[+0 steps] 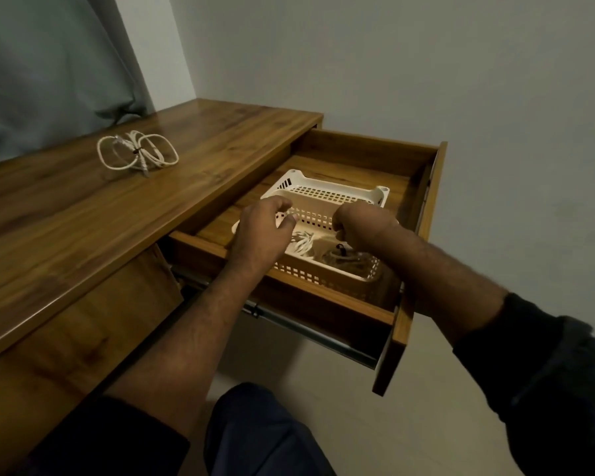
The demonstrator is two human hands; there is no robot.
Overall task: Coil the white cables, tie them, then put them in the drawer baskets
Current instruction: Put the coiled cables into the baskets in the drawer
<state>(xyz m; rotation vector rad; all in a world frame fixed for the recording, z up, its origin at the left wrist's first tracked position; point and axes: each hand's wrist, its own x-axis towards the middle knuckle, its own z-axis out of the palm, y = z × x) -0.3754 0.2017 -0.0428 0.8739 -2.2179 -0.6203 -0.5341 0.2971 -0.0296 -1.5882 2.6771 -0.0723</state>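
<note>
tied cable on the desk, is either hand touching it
Apart. The head view shows the tied cable alone on the desk, while the left hand and right hand are over the basket.

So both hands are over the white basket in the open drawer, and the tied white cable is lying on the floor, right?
Not quite. Both hands, left and right, are over the white basket in the open drawer, but the head view shows the tied white cable lying on the wooden desk top.

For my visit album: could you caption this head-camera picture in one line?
Both hands, left and right, reach into a white basket in the open drawer; a tied white cable waits on the desk.
</note>
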